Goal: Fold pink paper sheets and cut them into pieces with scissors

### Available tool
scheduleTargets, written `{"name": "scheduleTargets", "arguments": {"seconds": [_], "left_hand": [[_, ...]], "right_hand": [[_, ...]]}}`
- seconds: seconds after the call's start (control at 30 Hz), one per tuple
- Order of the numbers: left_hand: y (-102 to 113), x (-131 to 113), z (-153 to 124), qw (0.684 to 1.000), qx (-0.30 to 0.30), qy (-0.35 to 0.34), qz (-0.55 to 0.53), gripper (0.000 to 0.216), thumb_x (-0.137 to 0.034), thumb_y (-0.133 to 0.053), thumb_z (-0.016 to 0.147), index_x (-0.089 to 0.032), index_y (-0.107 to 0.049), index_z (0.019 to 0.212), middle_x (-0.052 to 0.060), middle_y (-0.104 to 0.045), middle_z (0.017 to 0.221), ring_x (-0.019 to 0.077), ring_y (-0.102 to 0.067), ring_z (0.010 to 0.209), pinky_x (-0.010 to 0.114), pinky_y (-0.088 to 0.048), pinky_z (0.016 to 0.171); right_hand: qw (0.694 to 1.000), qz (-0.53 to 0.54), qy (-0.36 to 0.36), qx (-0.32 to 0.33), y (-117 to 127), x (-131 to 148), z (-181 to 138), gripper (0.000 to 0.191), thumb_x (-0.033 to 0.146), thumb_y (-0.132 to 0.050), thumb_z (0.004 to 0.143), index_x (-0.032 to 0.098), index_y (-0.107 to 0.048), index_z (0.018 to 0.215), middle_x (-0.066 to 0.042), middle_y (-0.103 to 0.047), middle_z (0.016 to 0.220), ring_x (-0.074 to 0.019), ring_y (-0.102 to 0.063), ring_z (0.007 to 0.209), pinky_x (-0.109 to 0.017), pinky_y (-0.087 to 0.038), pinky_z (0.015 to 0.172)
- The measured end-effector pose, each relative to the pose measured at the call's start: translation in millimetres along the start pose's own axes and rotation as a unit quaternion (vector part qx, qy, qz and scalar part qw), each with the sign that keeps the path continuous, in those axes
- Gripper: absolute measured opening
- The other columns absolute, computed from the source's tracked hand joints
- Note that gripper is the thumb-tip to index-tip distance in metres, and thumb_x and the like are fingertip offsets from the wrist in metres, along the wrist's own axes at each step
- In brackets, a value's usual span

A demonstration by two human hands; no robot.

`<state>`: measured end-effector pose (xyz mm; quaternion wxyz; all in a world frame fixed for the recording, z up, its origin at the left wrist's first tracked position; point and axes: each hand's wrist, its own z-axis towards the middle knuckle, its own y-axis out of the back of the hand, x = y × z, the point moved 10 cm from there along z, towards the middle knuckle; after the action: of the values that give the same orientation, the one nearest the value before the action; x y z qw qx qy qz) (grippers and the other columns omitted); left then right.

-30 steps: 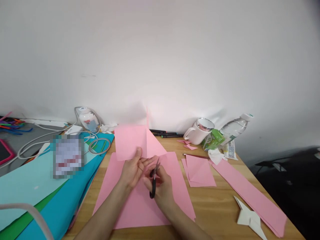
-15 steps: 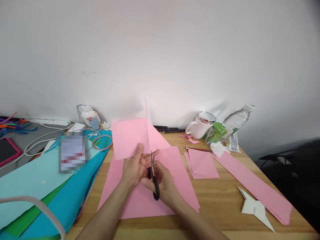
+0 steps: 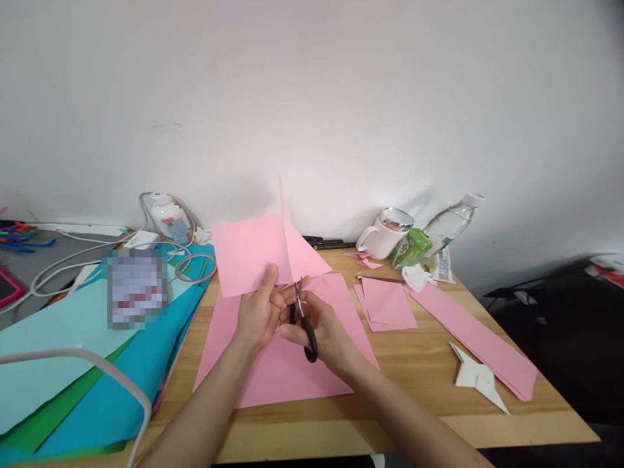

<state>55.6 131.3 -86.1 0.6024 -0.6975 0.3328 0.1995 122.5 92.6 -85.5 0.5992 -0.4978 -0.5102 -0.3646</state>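
Note:
With the thumb in front and fingers behind, my left hand (image 3: 260, 309) grips a creased pink sheet of paper (image 3: 251, 253), raised above the table. Black-handled scissors (image 3: 306, 325) are in my right hand (image 3: 324, 325), its fingers closed around the handles. Their blades point up and meet the sheet's lower edge at the fold line. A narrow pink strip (image 3: 281, 195) stands up from the sheet's top edge. Beneath both hands, larger pink paper (image 3: 297, 374) lies flat on the wooden table (image 3: 390, 416).
To the right are pink squares (image 3: 390, 302), long pink strips (image 3: 478, 338) and a folded white paper star (image 3: 478, 376). Behind them stand a white mug (image 3: 383, 237), a green box (image 3: 409, 249) and a tilted water bottle (image 3: 451, 221). Blue and green sheets (image 3: 117, 396), with cables, cover the left.
The scissors have moved slightly up, their blades now at the sheet's lower edge. The camera view has shifted, so most table items appear a little higher and further left.

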Motion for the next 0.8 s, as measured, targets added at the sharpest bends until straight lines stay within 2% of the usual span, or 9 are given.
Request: {"name": "scheduleTargets", "arguments": {"seconds": [0.2, 0.37, 0.5, 0.63, 0.8], "left_hand": [[4, 1, 0, 1.0, -0.013, -0.023, 0.01, 0.042, -0.031, -0.074, 0.067, -0.016, -0.058, 0.103, 0.01, -0.073, 0.092, 0.0267, -0.069, 0.088, 0.032, -0.056, 0.068], [10, 11, 0, 0.998, -0.049, -0.008, 0.028, 0.051, -0.034, -0.077, 0.062, -0.014, -0.056, 0.105, 0.012, -0.072, 0.087, 0.0288, -0.069, 0.084, 0.033, -0.056, 0.062], [13, 17, 0, 0.998, -0.058, -0.004, 0.04, 0.051, -0.034, -0.077, 0.062, -0.014, -0.056, 0.104, 0.014, -0.072, 0.09, 0.0291, -0.069, 0.083, 0.034, -0.057, 0.062], [8, 15, -1, 0.998, -0.028, -0.032, 0.043, 0.046, -0.035, -0.075, 0.065, -0.013, -0.059, 0.102, 0.014, -0.07, 0.096, 0.0283, -0.069, 0.087, 0.035, -0.057, 0.068], [10, 15, -4, 0.996, -0.059, -0.03, 0.061, 0.04, -0.031, -0.076, 0.064, -0.014, -0.06, 0.097, 0.01, -0.072, 0.085, 0.0293, -0.069, 0.082, 0.038, -0.058, 0.067]], "right_hand": [[0.999, -0.021, -0.03, 0.005, 6, -11, 4, 0.055, 0.037, -0.083, 0.053, 0.022, -0.042, 0.087, 0.004, -0.05, 0.071, -0.0108, -0.043, 0.058, -0.026, -0.039, 0.058], [0.999, -0.043, 0.024, -0.009, 10, -14, 7, 0.051, 0.041, -0.081, 0.057, 0.022, -0.041, 0.083, 0.003, -0.051, 0.073, -0.0131, -0.048, 0.062, -0.028, -0.041, 0.06], [0.999, -0.033, 0.035, -0.009, 13, -14, 4, 0.049, 0.039, -0.08, 0.059, 0.022, -0.042, 0.084, 0.001, -0.053, 0.076, -0.0149, -0.051, 0.066, -0.031, -0.043, 0.065], [0.999, -0.026, 0.037, -0.017, 17, -12, 1, 0.044, 0.039, -0.078, 0.063, 0.023, -0.042, 0.083, 0.0, -0.055, 0.077, -0.0158, -0.053, 0.069, -0.031, -0.043, 0.066], [0.999, -0.022, 0.038, -0.016, 18, -13, 0, 0.045, 0.04, -0.078, 0.063, 0.023, -0.043, 0.085, 0.0, -0.057, 0.079, -0.0162, -0.055, 0.07, -0.032, -0.045, 0.068]]}}
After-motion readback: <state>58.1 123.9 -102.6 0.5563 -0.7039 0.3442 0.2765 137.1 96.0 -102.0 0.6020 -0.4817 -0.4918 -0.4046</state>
